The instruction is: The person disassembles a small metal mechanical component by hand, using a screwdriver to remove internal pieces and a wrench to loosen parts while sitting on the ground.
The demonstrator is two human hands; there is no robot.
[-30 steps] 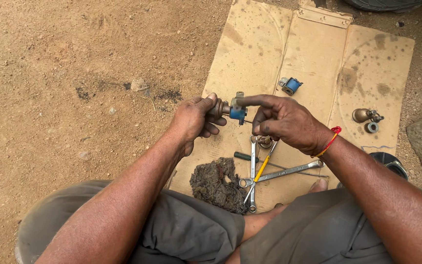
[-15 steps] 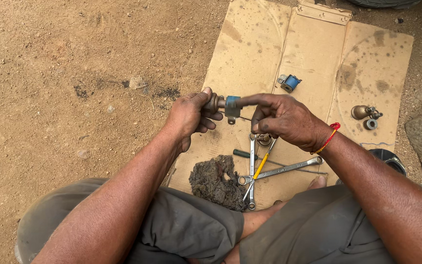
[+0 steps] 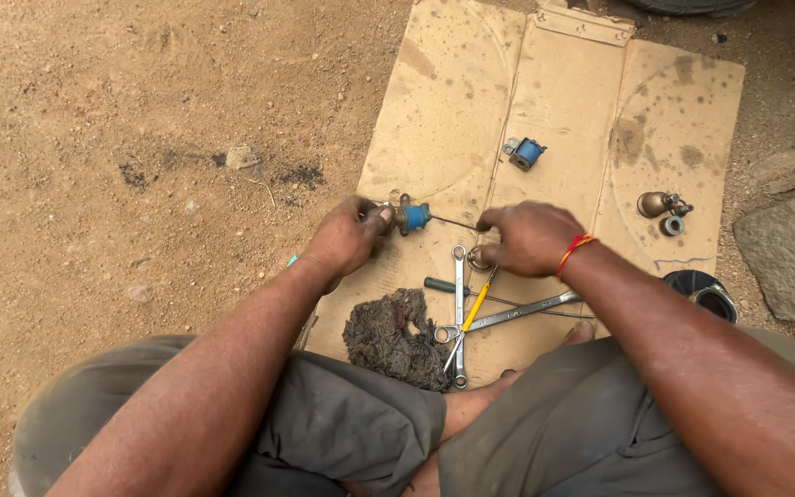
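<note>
Hands now apart: right hand [image 3: 528, 239] has drawn thin rod [image 3: 457, 223] out from blue-banded fitting [image 3: 409, 217], pinching rod end. Left hand [image 3: 347, 237] clamps fitting over cardboard [image 3: 554, 110] near edge. Dismantling step, seemingly; next move needs straight steady pull. Wrenches [image 3: 460, 313] lie below fitting.

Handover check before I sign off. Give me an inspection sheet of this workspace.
Surface: flattened cardboard sheet, oil-spotted, on sandy ground.
Job's things: blue-banded metal part in left hand; thin rod between part and right hand.
Clutter: crossed spanners, yellow-handled screwdriver, dark greasy rag, small blue part, brass fitting, dark round container.
Hands: both pinching, apart.
Cables: nothing seen.
Surroundings: grey stone, dirt.
</note>
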